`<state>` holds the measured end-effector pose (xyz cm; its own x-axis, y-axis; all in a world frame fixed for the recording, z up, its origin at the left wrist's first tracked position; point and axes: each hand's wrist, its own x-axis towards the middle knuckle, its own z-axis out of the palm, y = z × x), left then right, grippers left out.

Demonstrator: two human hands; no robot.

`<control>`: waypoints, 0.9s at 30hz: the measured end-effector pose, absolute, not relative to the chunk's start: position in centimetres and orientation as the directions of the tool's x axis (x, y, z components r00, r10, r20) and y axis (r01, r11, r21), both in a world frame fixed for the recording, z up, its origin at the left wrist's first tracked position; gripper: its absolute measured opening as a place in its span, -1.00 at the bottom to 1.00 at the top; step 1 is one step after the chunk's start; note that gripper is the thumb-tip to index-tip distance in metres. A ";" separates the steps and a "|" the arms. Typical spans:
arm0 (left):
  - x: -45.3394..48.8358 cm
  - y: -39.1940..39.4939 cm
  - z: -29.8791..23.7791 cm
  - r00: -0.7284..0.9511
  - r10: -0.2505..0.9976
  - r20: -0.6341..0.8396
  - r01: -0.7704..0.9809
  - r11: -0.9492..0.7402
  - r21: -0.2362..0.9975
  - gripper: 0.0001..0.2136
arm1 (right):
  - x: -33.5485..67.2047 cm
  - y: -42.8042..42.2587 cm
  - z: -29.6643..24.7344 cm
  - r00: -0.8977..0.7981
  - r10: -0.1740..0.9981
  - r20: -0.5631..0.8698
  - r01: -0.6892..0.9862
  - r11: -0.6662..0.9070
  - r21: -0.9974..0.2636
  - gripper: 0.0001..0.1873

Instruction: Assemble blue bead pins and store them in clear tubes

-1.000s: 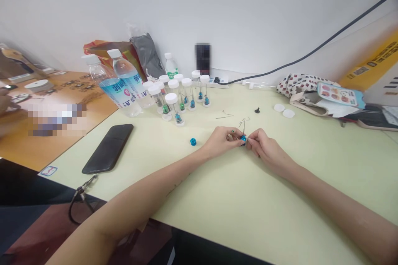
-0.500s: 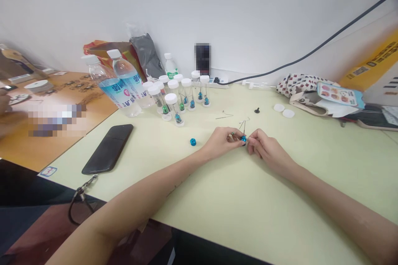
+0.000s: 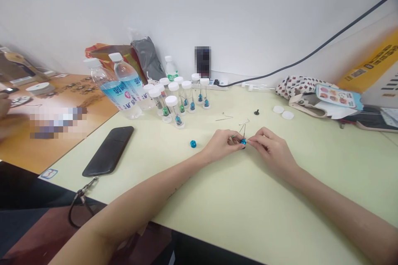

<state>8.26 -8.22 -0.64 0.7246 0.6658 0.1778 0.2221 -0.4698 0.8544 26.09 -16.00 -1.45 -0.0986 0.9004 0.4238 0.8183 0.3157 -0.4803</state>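
- Left hand (image 3: pixel 222 145): fingers closed, pinching blue bead (image 3: pixel 243 142) from near side
- Right hand (image 3: pixel 270 147): fingertips closed on same bead, opposite side
- Wire pin (image 3: pixel 244 131): long axis nearly upright, between both hands

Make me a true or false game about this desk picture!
1. The left hand and right hand are together at a small blue bead. True.
2. The phone is white. False: it is black.
3. A second blue bead lies apart from the hands. True.
4. The small jars have red lids. False: their lids are white.
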 end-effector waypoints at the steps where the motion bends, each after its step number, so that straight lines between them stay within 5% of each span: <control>1: 8.2 -8.2 -0.6 0.724 0.666 0.179 0.221 -0.469 0.855 -0.82 | 26.1 -16.0 -1.6 -0.099 0.893 0.440 0.833 0.316 -0.454 -0.73; 8: 8.2 -8.0 -0.7 0.676 0.714 0.183 0.229 -0.440 0.868 -0.79 | 25.8 -16.1 -2.2 -0.098 0.835 0.542 0.836 0.364 -0.410 -0.70; 17: 8.3 -8.4 -1.1 0.681 0.715 0.160 0.227 -0.413 0.882 -0.79 | 25.5 -16.0 -2.1 -0.198 0.849 0.489 0.856 0.393 -0.335 -0.69; 27: 8.2 -7.4 -1.3 0.646 0.755 0.113 0.210 -0.318 0.924 -0.75 | 25.8 -15.7 -2.4 -0.179 0.887 0.425 0.779 0.392 -0.489 -0.73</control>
